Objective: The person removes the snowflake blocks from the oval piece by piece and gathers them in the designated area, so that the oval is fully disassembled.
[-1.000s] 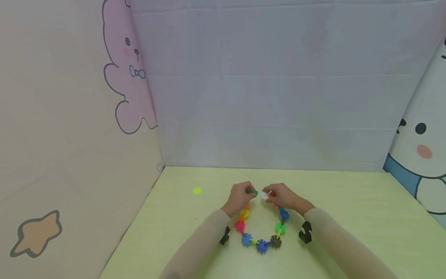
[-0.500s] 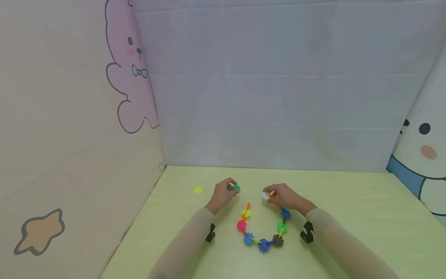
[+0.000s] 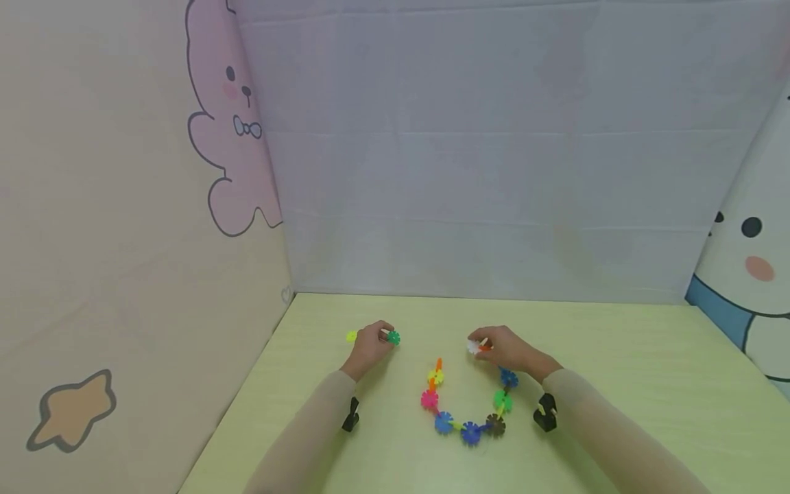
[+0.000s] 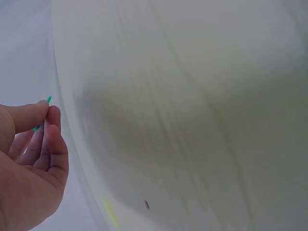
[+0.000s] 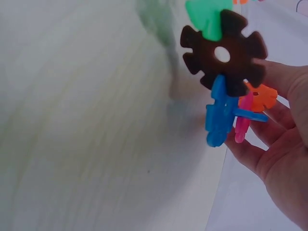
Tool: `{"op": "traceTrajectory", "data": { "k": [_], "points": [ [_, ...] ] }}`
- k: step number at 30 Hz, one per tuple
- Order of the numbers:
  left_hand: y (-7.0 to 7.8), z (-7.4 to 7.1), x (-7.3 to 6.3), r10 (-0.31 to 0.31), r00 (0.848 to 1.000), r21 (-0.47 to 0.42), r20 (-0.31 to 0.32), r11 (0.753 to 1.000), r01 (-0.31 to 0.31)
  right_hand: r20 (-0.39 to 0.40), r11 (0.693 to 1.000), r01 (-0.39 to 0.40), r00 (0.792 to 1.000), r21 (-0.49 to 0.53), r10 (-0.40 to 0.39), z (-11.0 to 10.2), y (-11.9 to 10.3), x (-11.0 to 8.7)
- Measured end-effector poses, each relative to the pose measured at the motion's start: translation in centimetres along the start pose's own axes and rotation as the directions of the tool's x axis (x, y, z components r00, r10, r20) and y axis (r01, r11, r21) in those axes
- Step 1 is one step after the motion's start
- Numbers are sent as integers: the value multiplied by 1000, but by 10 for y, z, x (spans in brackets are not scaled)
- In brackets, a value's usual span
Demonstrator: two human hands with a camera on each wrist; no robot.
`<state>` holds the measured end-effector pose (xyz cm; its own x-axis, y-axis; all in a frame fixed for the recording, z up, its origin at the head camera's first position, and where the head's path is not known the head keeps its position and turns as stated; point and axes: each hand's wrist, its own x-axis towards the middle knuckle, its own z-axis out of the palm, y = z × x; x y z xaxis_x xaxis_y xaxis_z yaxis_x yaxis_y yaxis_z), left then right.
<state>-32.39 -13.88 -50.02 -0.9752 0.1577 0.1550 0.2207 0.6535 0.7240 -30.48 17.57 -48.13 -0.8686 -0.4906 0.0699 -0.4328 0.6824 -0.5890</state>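
Observation:
Between thumb and fingertips, my left hand (image 3: 370, 348) pinches a green notched disc (image 3: 393, 337), its flat face turned toward the head camera. In the left wrist view only thin edges of that green disc (image 4: 49, 99) show past the fingers. My right hand (image 3: 505, 348) grips the upper right end of a U-shaped chain of interlocking notched discs (image 3: 471, 433), at a white disc (image 3: 474, 347) with an orange one beside it. Close up in the right wrist view, a brown disc (image 5: 202, 57), a blue disc (image 5: 219, 118), a pink disc and an orange disc (image 5: 263, 102) hang linked by the palm.
A loose yellow disc (image 3: 351, 336) lies on the pale table (image 3: 617, 357), just left of my left hand. The chain's other end, an orange disc (image 3: 439, 365), points toward the back. Light curtains (image 3: 463, 171) stand behind and at both sides.
My left hand has moved left, away from the white disc and the chain, taking the green disc toward the loose yellow one. The right hand has stayed nearly still.

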Motion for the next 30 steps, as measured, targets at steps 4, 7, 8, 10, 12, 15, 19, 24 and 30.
{"op": "traceTrajectory", "data": {
  "k": [4,7,8,10,12,15,19,24,30],
  "points": [
    [-6,-6,-3,-32,999,30,-2,999,32,6,1000,11,1000,3,-11,0,1,-1],
    [-9,-10,-4,-71,997,37,-2,997,71,6,1000,16,1000,1,-16,0,1,-1],
    [-10,-11,-4,-77,997,40,-1,996,77,6,1000,16,1000,-2,-16,0,1,-1],
    [-10,-14,-5,-83,997,39,5,996,83,8,1000,17,1000,-8,-16,-1,2,0],
    [-11,-15,-4,-86,996,41,12,995,86,10,1000,17,1000,-12,-17,-1,1,0],
    [-14,-17,-4,-84,996,52,16,995,83,8,1000,19,1000,-13,-19,-1,0,-1],
    [-15,-19,-3,-83,996,74,25,994,81,6,1000,0,1000,-7,0,0,-1,-1],
    [-14,-19,-3,-98,994,90,39,991,94,8,1000,-22,1000,0,22,0,0,-1],
    [-17,-18,-2,-103,994,125,24,987,99,9,1000,-9,1000,-5,9,1,1,-1]
  ]
}}
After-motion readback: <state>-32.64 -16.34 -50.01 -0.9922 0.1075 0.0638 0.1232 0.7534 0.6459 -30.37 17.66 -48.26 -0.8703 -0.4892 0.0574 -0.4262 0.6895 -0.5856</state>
